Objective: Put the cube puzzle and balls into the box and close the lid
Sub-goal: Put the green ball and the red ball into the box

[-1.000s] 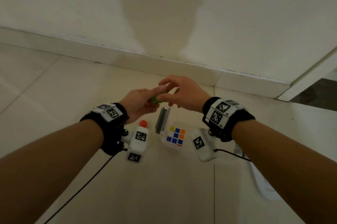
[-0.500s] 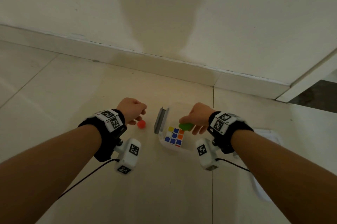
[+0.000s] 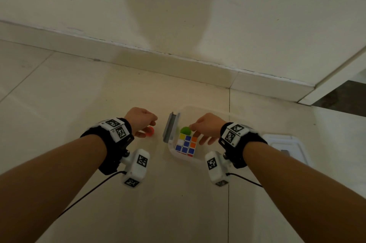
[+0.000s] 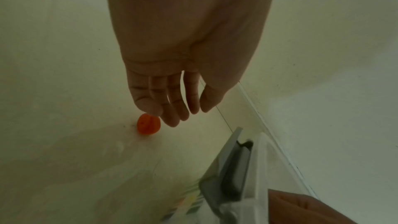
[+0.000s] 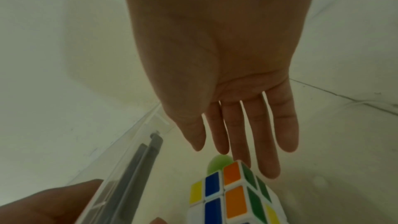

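A clear plastic box [image 3: 200, 107] stands on the floor with a grey latch [image 3: 169, 127] on its left side. Inside it lie the cube puzzle [image 3: 186, 144] and, just beyond it, a green ball [image 3: 185, 130]. My right hand [image 3: 200, 134] hovers over the box with straight fingers and holds nothing; in the right wrist view the right hand [image 5: 237, 151] is above the green ball [image 5: 219, 162] and cube puzzle [image 5: 234, 197]. A red ball [image 3: 151, 131] lies on the floor left of the box. My left hand [image 4: 178, 110] reaches down with straight fingers, its tips at the red ball [image 4: 148, 126].
The white lid [image 3: 295, 143] lies on the floor to the right of the box, behind my right wrist. A wall and skirting board run across behind the box. A dark doorway [image 3: 344, 94] opens at the far right. Cables trail from both wrist cameras.
My right hand came down with the green ball and let it go in the box beside the cube. My left hand dropped from the handover to the red ball on the floor.
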